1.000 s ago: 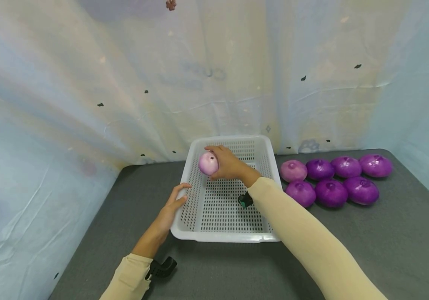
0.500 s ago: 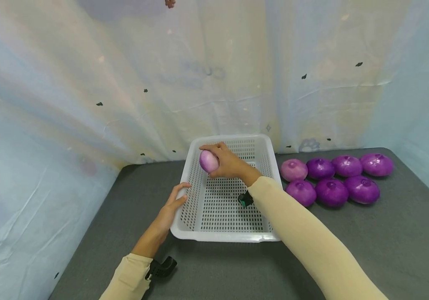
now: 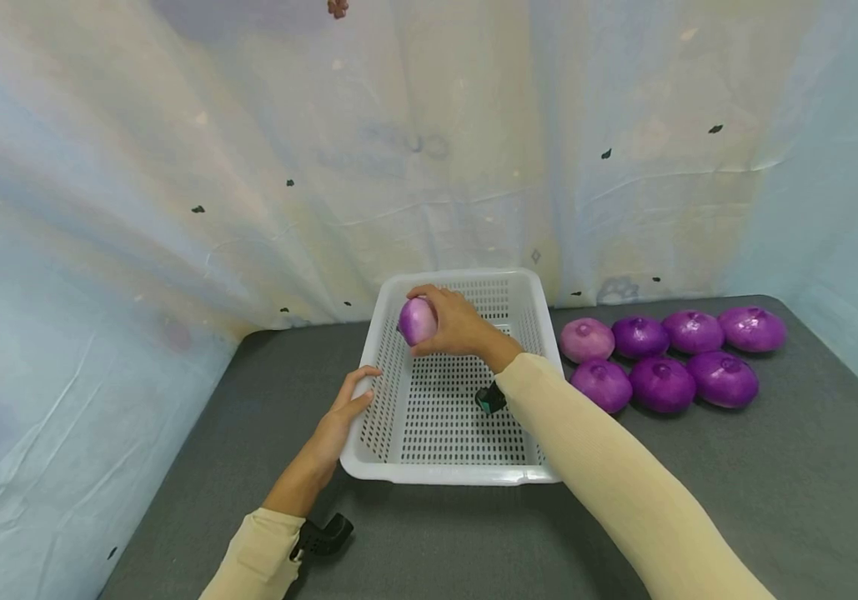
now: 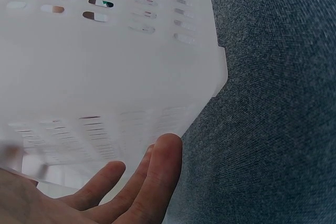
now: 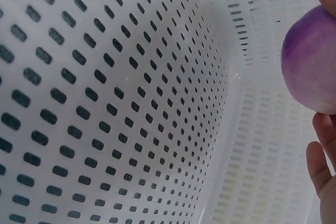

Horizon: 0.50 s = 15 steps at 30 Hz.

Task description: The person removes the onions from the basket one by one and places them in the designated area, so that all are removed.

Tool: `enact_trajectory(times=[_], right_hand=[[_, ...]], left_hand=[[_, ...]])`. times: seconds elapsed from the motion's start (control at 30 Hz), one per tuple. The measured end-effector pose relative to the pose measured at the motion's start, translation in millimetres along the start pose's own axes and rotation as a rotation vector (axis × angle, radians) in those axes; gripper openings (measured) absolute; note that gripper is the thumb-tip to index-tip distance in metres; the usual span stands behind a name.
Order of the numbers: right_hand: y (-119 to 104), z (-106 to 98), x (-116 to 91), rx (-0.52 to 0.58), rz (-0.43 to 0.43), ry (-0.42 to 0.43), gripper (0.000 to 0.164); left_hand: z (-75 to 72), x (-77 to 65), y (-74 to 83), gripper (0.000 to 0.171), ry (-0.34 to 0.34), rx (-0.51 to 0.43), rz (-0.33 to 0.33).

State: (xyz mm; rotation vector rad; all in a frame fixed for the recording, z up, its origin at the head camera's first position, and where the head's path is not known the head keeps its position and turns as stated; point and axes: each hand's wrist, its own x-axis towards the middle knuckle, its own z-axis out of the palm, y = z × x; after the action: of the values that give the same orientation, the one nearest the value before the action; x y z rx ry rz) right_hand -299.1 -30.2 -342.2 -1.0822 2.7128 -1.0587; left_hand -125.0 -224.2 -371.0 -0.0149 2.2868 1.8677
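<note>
My right hand (image 3: 459,323) holds a pale-and-purple red onion (image 3: 417,322) above the inside of a white perforated plastic basket (image 3: 466,475). In the right wrist view, fingers and thumb sit around the onion (image 5: 312,64), apart from the basket's floor and walls. My left hand (image 3: 338,417) grips the basket's left rim, with fingertips over the edge. From the left wrist, some fingers (image 4: 163,166) show along the outside of the basket wall (image 4: 105,72). The part of the onion inside my right palm is hidden.
Two rows of purple onions (image 3: 664,385) lie on the dark grey tabletop (image 3: 811,450), just right of the basket. A patterned curtain (image 3: 429,167) hangs behind the table. Black wrist-camera mounts (image 3: 323,535) sit at both wrists.
The onion has turned in my right hand: its dark end spot faced the camera, and now its purple side shows. My right fingers have shifted slightly around it. The left hand and basket stay put.
</note>
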Motion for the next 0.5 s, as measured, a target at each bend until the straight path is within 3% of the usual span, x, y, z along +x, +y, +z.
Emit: enact_trajectory(times=[0.13,0.37,0.5], right_hand=[[0.7,0.8,-0.2,0.040,0.011,0.009,0.090],[0.7,2.3,-2.6,0.222,0.013,0.043,0.095],[-0.5,2.5,-3.4,0.250,0.037,0.052,0.095]], left_hand=[[0.0,0.4,-0.6,0.038,-0.007,-0.004,0.005],[0.0,1.0,-1.2,0.039,0.001,0.006,-0.002],[0.9,0.9,-0.4,0.038,0.006,0.011,-0.004]])
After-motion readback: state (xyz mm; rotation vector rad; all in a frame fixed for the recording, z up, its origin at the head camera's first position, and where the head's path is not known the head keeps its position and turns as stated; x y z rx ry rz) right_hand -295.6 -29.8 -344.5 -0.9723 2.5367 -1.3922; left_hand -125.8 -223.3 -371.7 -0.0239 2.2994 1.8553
